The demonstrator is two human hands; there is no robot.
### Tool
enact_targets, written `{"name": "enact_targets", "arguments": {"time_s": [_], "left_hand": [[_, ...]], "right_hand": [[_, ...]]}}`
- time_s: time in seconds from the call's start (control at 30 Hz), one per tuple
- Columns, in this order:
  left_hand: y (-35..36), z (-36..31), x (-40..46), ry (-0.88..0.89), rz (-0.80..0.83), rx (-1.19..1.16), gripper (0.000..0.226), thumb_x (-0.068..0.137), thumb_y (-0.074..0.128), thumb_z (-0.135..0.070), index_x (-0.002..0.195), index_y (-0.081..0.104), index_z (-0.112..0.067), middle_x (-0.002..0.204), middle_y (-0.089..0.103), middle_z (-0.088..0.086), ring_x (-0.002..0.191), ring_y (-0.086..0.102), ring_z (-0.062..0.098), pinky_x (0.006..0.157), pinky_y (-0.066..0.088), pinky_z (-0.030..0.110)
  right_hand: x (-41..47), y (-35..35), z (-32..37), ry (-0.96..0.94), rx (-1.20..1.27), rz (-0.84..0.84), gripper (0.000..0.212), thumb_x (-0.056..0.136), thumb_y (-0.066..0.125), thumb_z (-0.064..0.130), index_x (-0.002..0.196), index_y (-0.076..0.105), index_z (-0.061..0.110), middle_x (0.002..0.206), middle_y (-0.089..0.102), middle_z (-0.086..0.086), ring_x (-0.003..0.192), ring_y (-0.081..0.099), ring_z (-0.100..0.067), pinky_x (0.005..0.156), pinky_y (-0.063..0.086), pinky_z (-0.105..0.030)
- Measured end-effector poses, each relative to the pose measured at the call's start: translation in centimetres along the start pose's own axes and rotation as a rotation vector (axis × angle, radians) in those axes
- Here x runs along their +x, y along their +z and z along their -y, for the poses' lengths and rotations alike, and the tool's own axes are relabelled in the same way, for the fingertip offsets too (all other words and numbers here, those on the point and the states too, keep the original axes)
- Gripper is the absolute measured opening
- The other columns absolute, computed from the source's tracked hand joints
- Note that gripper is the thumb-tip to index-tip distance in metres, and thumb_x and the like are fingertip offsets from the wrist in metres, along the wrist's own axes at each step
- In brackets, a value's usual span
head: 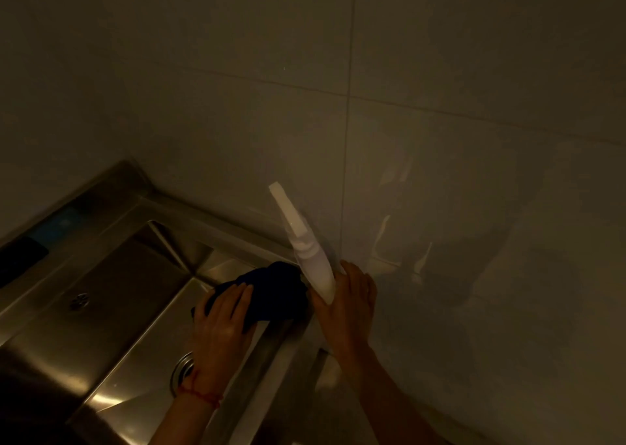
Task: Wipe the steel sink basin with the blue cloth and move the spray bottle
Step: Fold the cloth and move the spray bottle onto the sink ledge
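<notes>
The steel sink basin fills the lower left, dim under low light. My left hand lies flat on the dark blue cloth, pressing it onto the basin's far right corner and rim. A white spray bottle leans with its nozzle up and to the left, close to the tiled wall. My right hand is wrapped around the bottle's lower body just right of the cloth. A red string circles my left wrist.
The drain sits in the basin floor beside my left wrist, and an overflow hole is on the left wall. A blue and black item rests on the sink's back left ledge. Pale wall tiles rise behind.
</notes>
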State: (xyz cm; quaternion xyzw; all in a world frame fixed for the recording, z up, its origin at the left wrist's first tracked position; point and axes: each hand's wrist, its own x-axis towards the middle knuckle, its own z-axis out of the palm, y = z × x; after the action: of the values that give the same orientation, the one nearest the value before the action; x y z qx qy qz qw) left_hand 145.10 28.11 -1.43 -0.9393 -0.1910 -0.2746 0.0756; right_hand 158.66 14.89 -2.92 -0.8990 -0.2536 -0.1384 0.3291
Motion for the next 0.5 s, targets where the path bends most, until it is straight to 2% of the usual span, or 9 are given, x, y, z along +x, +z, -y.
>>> {"name": "enact_targets", "arguments": {"time_s": [0.13, 0.23, 0.37, 0.43, 0.5], "left_hand": [[-0.14, -0.03, 0.00, 0.012, -0.016, 0.013, 0.048, 0.049, 0.091, -0.012, 0.092, 0.076, 0.005, 0.093, 0.074, 0.022, 0.082, 0.074, 0.035, 0.078, 0.052, 0.055], [-0.27, -0.01, -0.04, 0.001, 0.009, 0.011, 0.063, 0.034, 0.097, -0.007, 0.093, 0.076, 0.004, 0.093, 0.074, 0.021, 0.083, 0.073, 0.035, 0.079, 0.052, 0.054], [-0.19, 0.26, -0.20, -0.018, 0.037, 0.004, 0.066, 0.032, 0.097, -0.007, 0.094, 0.076, 0.002, 0.095, 0.074, 0.020, 0.084, 0.073, 0.034, 0.081, 0.052, 0.055], [-0.01, 0.45, -0.24, -0.023, 0.038, -0.002, 0.066, 0.032, 0.097, -0.007, 0.094, 0.076, 0.002, 0.095, 0.074, 0.020, 0.085, 0.073, 0.034, 0.081, 0.052, 0.054], [0.34, 0.65, -0.32, -0.018, 0.012, -0.018, 0.065, 0.033, 0.096, -0.006, 0.094, 0.076, 0.003, 0.095, 0.074, 0.021, 0.084, 0.073, 0.034, 0.081, 0.052, 0.054]], "right_hand": [[-0.36, -0.15, 0.10, -0.023, -0.016, -0.003, 0.052, 0.059, 0.086, 0.026, 0.099, 0.065, -0.001, 0.111, 0.064, -0.019, 0.106, 0.059, -0.035, 0.098, 0.035, -0.052], [-0.32, -0.21, 0.11, -0.048, -0.025, -0.019, 0.056, 0.056, 0.087, 0.027, 0.099, 0.066, -0.002, 0.108, 0.065, -0.018, 0.104, 0.061, -0.034, 0.097, 0.033, -0.054], [-0.30, -0.11, 0.00, -0.118, -0.039, -0.034, 0.058, 0.051, 0.089, 0.027, 0.097, 0.066, -0.001, 0.105, 0.066, -0.017, 0.101, 0.063, -0.032, 0.095, 0.035, -0.059], [-0.36, -0.03, -0.10, -0.155, -0.029, -0.040, 0.060, 0.052, 0.088, 0.027, 0.100, 0.065, 0.000, 0.105, 0.066, -0.016, 0.102, 0.062, -0.031, 0.099, 0.035, -0.055], [-0.33, 0.01, -0.17, -0.193, -0.020, -0.047, 0.061, 0.052, 0.088, 0.027, 0.102, 0.065, 0.000, 0.106, 0.066, -0.015, 0.103, 0.062, -0.031, 0.105, 0.028, -0.048]]}}
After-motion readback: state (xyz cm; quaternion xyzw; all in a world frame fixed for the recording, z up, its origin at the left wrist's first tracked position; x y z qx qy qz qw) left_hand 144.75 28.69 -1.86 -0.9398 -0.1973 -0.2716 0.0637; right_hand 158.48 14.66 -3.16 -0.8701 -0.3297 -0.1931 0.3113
